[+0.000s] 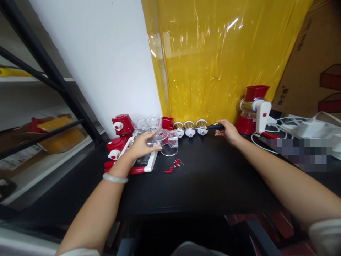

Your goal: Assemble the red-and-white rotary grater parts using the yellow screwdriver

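My left hand (144,145) grips a clear plastic grater housing (169,144) above the black table. In my right hand (228,132) is a screwdriver (214,126) with a black and yellow handle, held level. Its long shaft points left and its tip reaches the housing; the exact contact point is too small to tell. Below the housing lie small red parts and screws (177,163), with a red crank-shaped piece (168,170) beside them. Behind the shaft stand three grater drums (189,129) with white ends.
At left are red grater bases (123,124), white crank handles (151,161) and more clear housings (145,122). An assembled red grater (253,110) stands at right, near white cables and a power strip (310,128). A yellow plastic sheet (213,60) hangs behind the table (207,188).
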The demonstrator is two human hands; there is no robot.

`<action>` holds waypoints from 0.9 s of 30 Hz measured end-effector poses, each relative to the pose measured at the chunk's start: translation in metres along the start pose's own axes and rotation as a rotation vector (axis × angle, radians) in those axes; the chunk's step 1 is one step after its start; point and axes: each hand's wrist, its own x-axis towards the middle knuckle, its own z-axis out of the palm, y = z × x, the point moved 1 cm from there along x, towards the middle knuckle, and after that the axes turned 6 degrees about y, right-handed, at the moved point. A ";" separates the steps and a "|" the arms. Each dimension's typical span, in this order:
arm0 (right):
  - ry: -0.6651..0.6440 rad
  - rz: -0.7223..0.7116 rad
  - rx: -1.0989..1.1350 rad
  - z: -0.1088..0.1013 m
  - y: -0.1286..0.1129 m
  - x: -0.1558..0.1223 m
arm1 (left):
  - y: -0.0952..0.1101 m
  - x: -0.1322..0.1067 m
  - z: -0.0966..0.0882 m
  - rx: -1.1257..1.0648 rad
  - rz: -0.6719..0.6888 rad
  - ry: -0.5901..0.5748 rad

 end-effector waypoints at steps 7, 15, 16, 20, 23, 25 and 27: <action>-0.037 -0.127 -0.038 0.000 0.004 0.001 | -0.001 0.000 0.000 0.003 0.002 0.005; -0.027 0.046 0.036 0.001 -0.001 -0.001 | 0.000 0.001 0.000 0.017 0.015 0.011; -0.032 0.038 0.046 0.001 -0.002 -0.002 | -0.001 0.000 0.000 0.013 0.014 0.015; -0.025 0.019 0.053 0.001 -0.003 -0.003 | -0.003 0.000 0.001 0.016 0.012 0.012; -0.005 0.027 0.046 0.003 -0.004 -0.004 | -0.005 0.000 0.001 0.019 0.014 0.011; 0.008 0.033 0.040 0.004 -0.004 -0.005 | -0.006 0.000 0.001 0.016 0.012 0.013; 0.014 0.031 0.029 0.005 -0.004 -0.006 | -0.006 0.000 0.001 0.012 0.008 0.015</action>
